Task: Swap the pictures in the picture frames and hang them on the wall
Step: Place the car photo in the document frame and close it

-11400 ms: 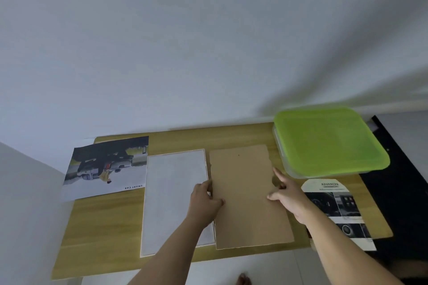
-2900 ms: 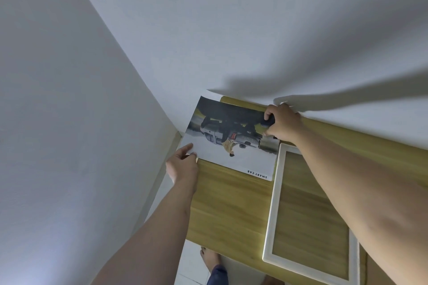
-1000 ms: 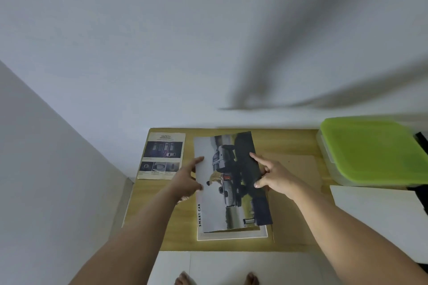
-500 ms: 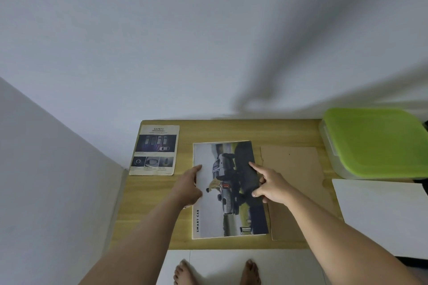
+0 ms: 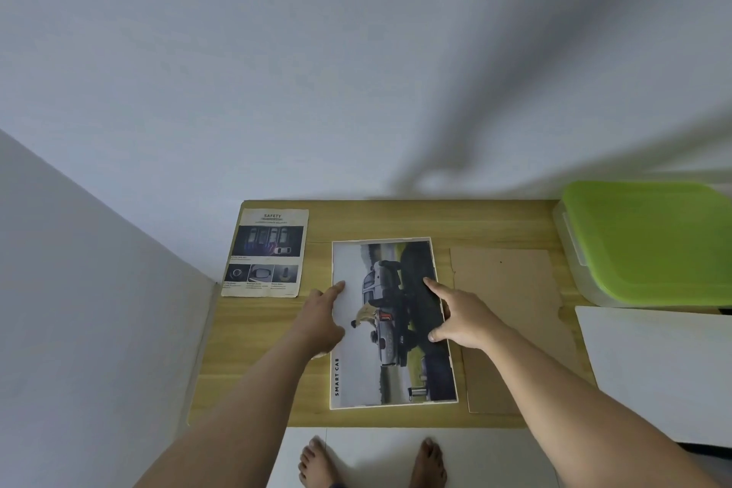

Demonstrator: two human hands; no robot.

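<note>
The "SMART CAB" car picture (image 5: 390,364) lies face up inside a white frame (image 5: 332,406) whose thin edge shows around it, in the middle of the wooden table (image 5: 257,361). My left hand (image 5: 323,317) rests on the picture's left edge with its fingers straight. My right hand (image 5: 459,315) presses the picture's right edge with spread fingers. A second picture headed "SAFETY" (image 5: 267,252) lies at the table's far left. A brown backing board (image 5: 511,309) lies right of the frame.
A clear box with a green lid (image 5: 649,238) stands at the far right. A white sheet or board (image 5: 657,368) lies in front of the box, over the table's right end. White walls close the back and the left. My bare feet show below the table's front edge.
The picture has been turned upright and laid into the white frame. In the last second both hands settled it flat, sliding to its side edges.
</note>
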